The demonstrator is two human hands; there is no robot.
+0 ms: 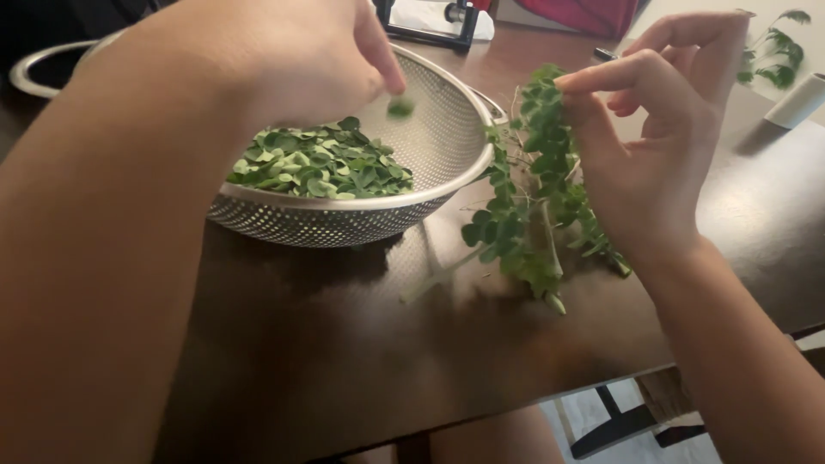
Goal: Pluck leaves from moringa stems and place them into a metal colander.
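Note:
A perforated metal colander [447,137] sits on the dark wooden table [344,344], holding a pile of small green leaves [322,163]. My left hand [292,60] hovers over the colander with fingers pointing down, and a small green leaf [400,106] is in the air just below the fingertips. To the right of the colander my right hand [653,146] holds up a leafy green sprig [533,198] between thumb and fingers. The sprig's stems hang down to the table.
More leafy sprigs [778,51] lie at the far right beside a white object [799,101]. A black frame with something white [434,21] stands behind the colander. The table's front edge runs along the lower right, with chair legs [619,421] on the floor below.

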